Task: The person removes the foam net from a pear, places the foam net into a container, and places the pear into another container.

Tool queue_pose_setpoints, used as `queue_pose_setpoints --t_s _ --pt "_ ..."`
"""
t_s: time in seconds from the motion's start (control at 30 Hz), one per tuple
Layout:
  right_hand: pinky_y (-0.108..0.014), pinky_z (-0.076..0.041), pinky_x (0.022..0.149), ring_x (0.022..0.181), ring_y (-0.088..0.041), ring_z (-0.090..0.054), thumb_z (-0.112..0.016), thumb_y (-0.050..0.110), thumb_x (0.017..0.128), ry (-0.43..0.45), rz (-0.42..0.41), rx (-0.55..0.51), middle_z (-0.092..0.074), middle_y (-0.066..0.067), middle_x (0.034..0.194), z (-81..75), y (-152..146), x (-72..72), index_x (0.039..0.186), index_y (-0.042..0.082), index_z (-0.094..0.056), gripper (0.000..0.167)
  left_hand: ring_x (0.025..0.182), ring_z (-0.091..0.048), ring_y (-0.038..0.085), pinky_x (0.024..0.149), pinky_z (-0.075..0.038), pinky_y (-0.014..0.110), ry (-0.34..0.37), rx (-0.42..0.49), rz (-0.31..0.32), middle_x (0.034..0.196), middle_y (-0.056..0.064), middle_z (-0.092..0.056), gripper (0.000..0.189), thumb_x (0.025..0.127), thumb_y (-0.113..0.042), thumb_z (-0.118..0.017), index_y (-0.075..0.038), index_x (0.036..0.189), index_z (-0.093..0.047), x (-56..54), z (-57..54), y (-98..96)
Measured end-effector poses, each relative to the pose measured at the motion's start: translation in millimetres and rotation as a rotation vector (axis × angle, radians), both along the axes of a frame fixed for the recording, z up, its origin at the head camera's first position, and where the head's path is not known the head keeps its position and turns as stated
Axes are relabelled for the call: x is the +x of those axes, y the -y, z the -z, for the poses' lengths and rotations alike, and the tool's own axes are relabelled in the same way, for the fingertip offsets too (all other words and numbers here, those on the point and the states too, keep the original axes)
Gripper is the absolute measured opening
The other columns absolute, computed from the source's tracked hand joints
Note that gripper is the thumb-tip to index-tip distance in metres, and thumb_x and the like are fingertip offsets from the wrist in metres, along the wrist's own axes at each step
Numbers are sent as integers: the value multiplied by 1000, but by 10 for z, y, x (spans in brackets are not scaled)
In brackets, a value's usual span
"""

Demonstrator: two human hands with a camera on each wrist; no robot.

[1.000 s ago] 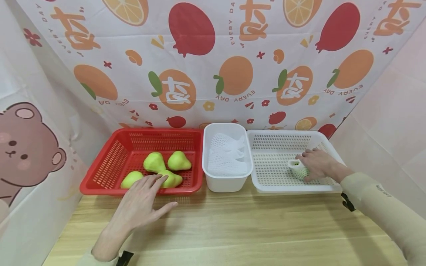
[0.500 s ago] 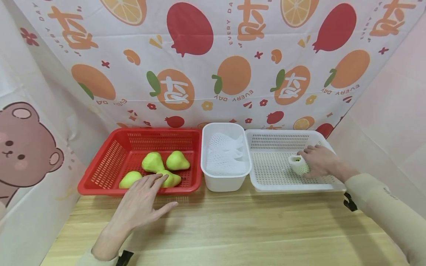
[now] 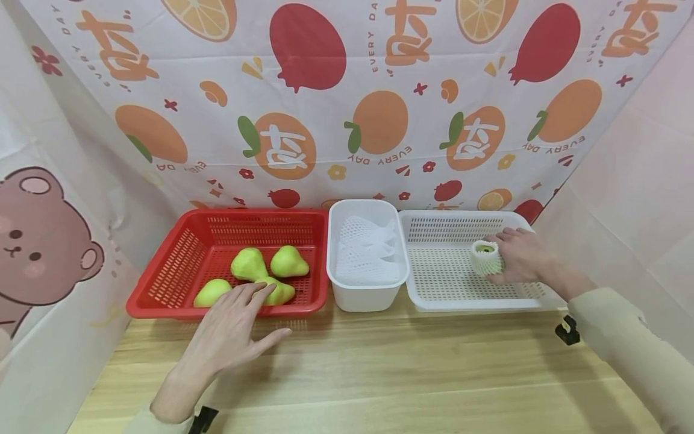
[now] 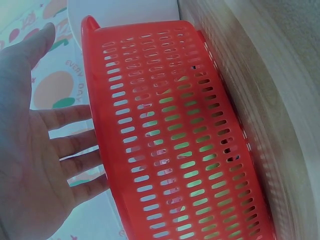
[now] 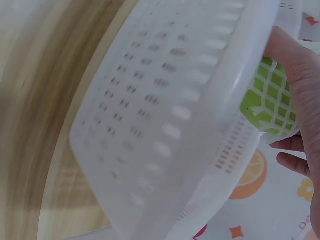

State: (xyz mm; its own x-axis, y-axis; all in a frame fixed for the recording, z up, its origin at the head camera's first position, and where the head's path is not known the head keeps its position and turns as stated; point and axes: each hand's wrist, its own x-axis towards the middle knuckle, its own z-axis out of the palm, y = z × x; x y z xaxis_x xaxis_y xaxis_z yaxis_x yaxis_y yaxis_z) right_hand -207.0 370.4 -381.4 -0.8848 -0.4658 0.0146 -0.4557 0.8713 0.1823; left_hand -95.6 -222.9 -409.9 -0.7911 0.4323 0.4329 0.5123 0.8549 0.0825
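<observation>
In the head view my right hand (image 3: 523, 258) grips a pear (image 3: 486, 259) wrapped in a white foam net, inside the white basket (image 3: 434, 289). The net's open end faces up, showing a bit of green. In the right wrist view the thumb and curled fingers hold the netted pear (image 5: 272, 100) beside the basket's rim; part of the hand lies outside this view. My left hand (image 3: 228, 334), fingers spread and empty, hovers at the front rim of the red basket (image 3: 162, 312). Several bare yellow-green pears, including one pear (image 3: 290, 262) at the right, lie in that basket.
Between the baskets stands a white plastic tub (image 3: 368, 298) with white foam nets (image 3: 365, 253) stacked inside. All three containers are lined up on a wooden table (image 3: 379, 374). A fruit-print cloth (image 3: 336, 138) hangs close behind them, with pale cloths at both sides.
The right hand has tipped the netted pear so its open end, which faced left, now faces up. That hand has also shifted slightly up in the view. The left hand has stayed put.
</observation>
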Motion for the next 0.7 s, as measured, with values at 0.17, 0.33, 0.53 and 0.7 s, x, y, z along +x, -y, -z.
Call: queue_pose_setpoints --t_s 0.17,0.33,0.53,0.7 --pt "-62 -56 98 114 -42 -67 -90 58 69 -44 -1 -47 -74 -17 117 -64 50 64 132 3 -65 87 119 -65 39 102 -54 57 6 -1 -1 130 16 -70 86 80 -66 -78 -3 137 -65 -3 -4 -4" --pt "-57 -59 93 108 -38 -69 -92 56 66 -114 -27 -95 -74 -14 111 -104 130 128 130 7 -67 85 120 -65 39 102 -54 59 22 -4 -8 131 16 -70 87 80 -66 -79 -4 138 -64 3 -5 -11" --pt "-56 -59 92 108 -38 -70 -93 54 65 -148 -50 -146 -76 -13 111 -155 253 219 128 8 -68 82 119 -65 39 102 -54 58 20 -8 -7 130 17 -70 86 79 -66 -79 -3 137 -65 6 -16 -15" --pt "-52 -60 86 102 -33 -71 -96 55 59 -208 -99 -190 -76 -9 107 -158 343 282 126 11 -68 84 119 -66 39 103 -54 58 21 -14 -5 131 17 -70 86 79 -66 -79 -3 137 -65 8 -24 -16"
